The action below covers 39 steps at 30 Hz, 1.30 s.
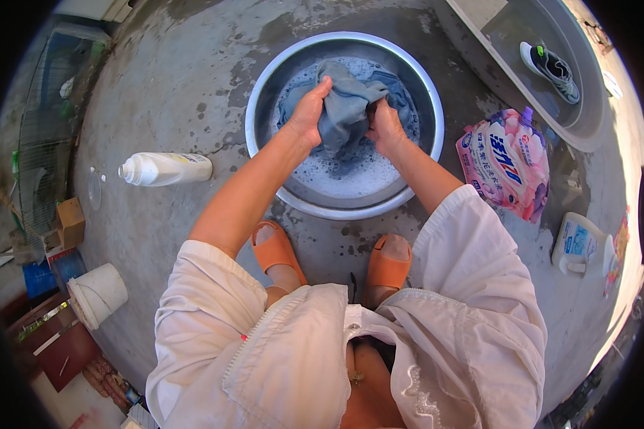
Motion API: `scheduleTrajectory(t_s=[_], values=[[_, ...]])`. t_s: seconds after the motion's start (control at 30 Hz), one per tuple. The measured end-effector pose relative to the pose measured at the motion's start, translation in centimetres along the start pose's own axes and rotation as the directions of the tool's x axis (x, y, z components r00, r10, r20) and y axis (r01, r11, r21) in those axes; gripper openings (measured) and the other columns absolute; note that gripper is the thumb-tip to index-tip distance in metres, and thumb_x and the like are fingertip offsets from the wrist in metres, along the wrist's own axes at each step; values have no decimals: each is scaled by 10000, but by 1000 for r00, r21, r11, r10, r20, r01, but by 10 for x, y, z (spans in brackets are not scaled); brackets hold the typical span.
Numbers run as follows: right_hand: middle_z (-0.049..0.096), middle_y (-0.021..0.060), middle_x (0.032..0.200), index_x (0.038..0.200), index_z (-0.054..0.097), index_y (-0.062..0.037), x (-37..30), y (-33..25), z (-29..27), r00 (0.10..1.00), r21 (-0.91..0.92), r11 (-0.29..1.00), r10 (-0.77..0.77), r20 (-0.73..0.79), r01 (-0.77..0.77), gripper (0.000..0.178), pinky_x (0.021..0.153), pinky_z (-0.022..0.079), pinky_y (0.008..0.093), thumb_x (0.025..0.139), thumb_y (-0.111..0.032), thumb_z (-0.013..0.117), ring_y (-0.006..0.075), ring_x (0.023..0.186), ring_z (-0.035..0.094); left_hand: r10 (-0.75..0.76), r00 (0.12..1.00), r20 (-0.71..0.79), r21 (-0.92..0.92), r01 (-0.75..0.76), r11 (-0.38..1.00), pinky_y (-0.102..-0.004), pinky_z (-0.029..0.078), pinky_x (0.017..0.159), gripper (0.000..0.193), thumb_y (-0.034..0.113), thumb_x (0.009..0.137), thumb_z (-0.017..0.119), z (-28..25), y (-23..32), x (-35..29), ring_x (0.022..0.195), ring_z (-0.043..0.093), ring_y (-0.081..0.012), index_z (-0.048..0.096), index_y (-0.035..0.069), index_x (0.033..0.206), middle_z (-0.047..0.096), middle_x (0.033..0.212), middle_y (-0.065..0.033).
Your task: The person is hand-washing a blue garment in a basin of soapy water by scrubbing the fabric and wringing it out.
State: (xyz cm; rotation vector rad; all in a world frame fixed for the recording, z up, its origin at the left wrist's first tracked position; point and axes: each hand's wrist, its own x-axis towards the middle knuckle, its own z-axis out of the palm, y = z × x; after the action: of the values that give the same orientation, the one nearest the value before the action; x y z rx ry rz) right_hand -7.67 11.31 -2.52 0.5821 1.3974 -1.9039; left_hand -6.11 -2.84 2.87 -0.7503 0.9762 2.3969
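A wet blue-grey cloth garment (pixel 347 107) is bunched up between my two hands, over a round metal basin (pixel 254 121) of sudsy water (pixel 343 175). My left hand (pixel 310 113) grips the garment's left side, thumb on top. On the other side my right hand (pixel 384 127) has its fingers curled into the cloth, which partly hides them. More of the blue fabric spreads in the water behind and beside the lifted part. What kind of garment it is, I cannot tell.
A white bottle (pixel 166 169) lies left of the basin. To the right are a pink-purple detergent pouch (pixel 506 164), a white jug (pixel 579 243) and a large grey tub (pixel 587 129) holding a sneaker (pixel 554 71). A white bucket (pixel 100 294) stands at left. My feet in orange slippers (pixel 279 254) are near the basin.
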Motion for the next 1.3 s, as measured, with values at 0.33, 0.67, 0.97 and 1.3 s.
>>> scheduleTrajectory(t_s=[0.33,0.67,0.97,1.3], values=[[523,129,1182,1176,489,25,-29,-35,9,986,143,975,-164,-30,167,508,885,413,309,911,-406,451,222,1056,517,45,997,-63,29,-43,999,-405,471,897,379,314,942,437,-20,17,10,1015,582,-268,496,9,1160,576,1118,-154],[564,178,620,814,516,-33,-87,-12,71,771,-611,564,-624,127,556,385,605,442,434,865,-415,512,344,639,591,41,991,-130,184,-17,983,-380,527,683,322,289,903,504,-36,6,21,775,626,-240,565,-8,1012,624,916,-147],[615,196,715,841,577,-44,-85,-15,68,791,-758,464,-601,111,459,438,656,451,467,867,-461,446,395,712,594,175,953,-248,2,-180,984,-367,480,665,393,360,885,447,-10,-20,-1,768,589,-229,565,-7,957,597,877,-119],[627,202,757,884,606,6,-80,-23,73,695,-681,496,-718,27,539,454,700,448,427,865,-424,463,369,770,606,130,990,-44,0,-130,991,-353,463,642,335,344,865,423,-2,-16,-1,718,585,-211,543,41,789,562,713,-88]])
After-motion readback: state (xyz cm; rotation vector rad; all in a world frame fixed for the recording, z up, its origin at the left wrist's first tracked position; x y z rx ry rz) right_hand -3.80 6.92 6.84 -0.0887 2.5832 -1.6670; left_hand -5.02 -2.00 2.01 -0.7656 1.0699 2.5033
